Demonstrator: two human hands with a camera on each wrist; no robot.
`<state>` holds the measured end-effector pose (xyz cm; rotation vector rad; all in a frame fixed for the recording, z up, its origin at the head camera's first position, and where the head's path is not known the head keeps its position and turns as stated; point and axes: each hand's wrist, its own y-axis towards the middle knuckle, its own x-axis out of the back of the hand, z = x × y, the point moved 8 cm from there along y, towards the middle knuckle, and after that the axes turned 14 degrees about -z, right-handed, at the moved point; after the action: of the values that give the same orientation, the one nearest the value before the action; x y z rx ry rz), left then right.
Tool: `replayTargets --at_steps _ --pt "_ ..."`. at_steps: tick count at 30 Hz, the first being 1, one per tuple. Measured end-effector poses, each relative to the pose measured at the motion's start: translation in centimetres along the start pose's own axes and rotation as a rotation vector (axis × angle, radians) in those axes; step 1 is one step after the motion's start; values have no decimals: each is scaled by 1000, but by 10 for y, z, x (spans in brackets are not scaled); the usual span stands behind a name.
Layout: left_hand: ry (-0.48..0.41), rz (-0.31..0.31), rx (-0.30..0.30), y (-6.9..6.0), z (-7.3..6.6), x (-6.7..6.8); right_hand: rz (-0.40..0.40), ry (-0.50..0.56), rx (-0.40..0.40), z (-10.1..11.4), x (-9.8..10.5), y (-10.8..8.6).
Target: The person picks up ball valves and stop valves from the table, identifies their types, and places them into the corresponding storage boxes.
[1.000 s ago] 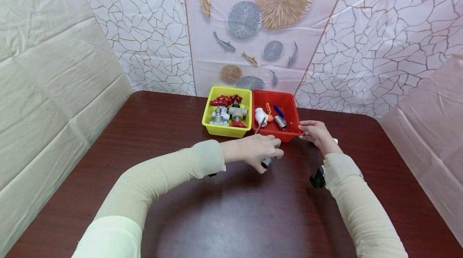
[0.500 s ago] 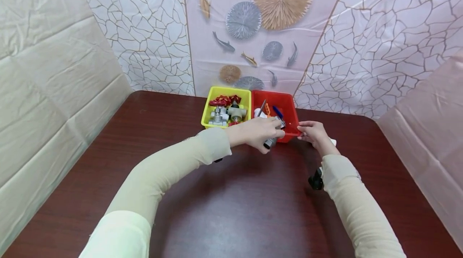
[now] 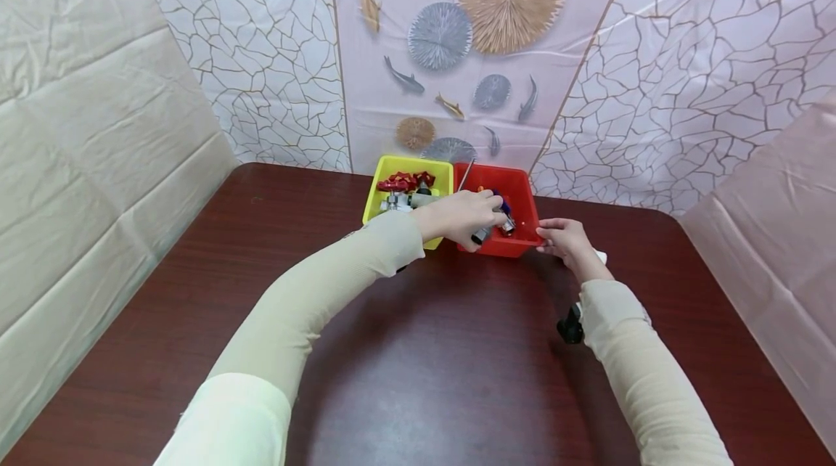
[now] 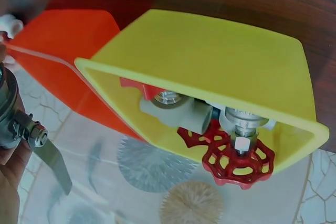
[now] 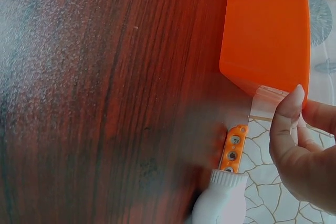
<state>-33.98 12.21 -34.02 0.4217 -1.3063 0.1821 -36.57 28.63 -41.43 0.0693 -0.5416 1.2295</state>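
A metal ball valve [image 4: 32, 129] with a long flat lever is gripped in my left hand [image 3: 459, 218]. That hand is over the red bin [image 3: 526, 197], and the lever points up and away in the head view. Part of the bin's contents is hidden behind the hand; a metal valve [image 3: 508, 225] with a blue handle shows beside the fingers. My right hand [image 3: 568, 242] pinches the bin's right front rim between thumb and fingers, seen closely in the right wrist view.
Left of the red bin, touching it, stands a yellow bin [image 4: 210, 51] with several valves with red handwheels [image 4: 239, 161]. A white valve [image 5: 223, 203] with an orange handle lies on the table near my right wrist. Patterned cloth walls [image 3: 281, 52] enclose the table.
My left hand has moved away from me with the ball valve, from in front of the bins to over the red bin. The right hand has stayed at the rim.
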Motion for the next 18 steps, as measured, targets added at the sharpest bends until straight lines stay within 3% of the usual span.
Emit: replayTargets --at_steps 10,18 --pt "12 6 80 16 22 1 -5 3 13 1 0 1" --pt "-12 -13 46 20 27 -2 -7 -4 20 0 0 1"
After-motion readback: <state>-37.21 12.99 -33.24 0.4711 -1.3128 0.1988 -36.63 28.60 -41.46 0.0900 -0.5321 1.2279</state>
